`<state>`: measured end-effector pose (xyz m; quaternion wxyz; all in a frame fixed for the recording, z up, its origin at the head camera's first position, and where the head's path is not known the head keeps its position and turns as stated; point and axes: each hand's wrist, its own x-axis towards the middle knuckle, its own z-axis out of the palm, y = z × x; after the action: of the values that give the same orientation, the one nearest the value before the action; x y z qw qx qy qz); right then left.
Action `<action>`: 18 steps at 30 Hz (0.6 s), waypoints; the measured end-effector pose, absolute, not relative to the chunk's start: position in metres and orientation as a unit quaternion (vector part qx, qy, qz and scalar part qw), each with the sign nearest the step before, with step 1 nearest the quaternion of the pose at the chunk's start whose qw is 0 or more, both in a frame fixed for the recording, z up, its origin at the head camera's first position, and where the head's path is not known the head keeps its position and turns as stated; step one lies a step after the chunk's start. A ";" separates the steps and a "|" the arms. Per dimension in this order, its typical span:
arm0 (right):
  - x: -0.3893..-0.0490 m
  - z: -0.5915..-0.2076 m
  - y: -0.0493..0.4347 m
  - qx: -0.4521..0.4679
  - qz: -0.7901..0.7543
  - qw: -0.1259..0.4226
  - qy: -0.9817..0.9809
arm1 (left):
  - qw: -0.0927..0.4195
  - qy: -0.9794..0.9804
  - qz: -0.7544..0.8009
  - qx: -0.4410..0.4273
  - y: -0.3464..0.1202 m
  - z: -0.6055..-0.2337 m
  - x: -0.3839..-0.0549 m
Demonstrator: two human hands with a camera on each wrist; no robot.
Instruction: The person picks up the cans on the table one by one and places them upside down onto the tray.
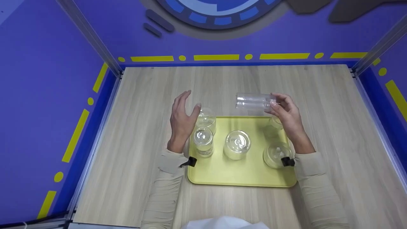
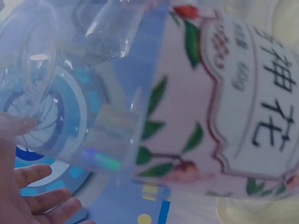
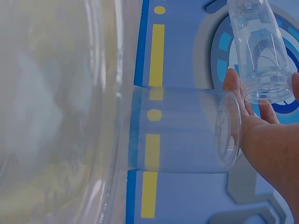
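My right hand holds a clear plastic jar on its side, raised over the back edge of the yellow tray. In the right wrist view, fingers and thumb grip this jar around its rimmed end. My left hand is raised with fingers extended beside the tray's left side, holding nothing. Nearest to it are a wide clear jar and a slimmer clear jar. A jar with a pink floral label fills much of the left wrist view.
A clear jar stands mid-tray and another wide one at the front right. Partly hidden by the right hand, one more jar stands at the back right. Blue panels border the wooden table.
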<state>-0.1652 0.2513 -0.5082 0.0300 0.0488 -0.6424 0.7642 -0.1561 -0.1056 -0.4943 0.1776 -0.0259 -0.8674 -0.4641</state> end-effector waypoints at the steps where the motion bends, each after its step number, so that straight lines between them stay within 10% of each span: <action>1: -0.165 -0.508 0.251 0.048 0.764 0.030 -0.643 | 0.181 -0.864 -0.468 -0.030 -0.104 -0.493 -0.156; 18: -0.165 -0.507 0.246 0.051 0.766 0.023 -0.641 | 0.173 -0.783 -0.587 -0.112 -0.083 -0.478 -0.152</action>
<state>-0.1647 0.2459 -0.5073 0.0228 0.0514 -0.6407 0.7657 -0.1522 -0.0833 -0.4778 0.1735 -0.1119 -0.7827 -0.5872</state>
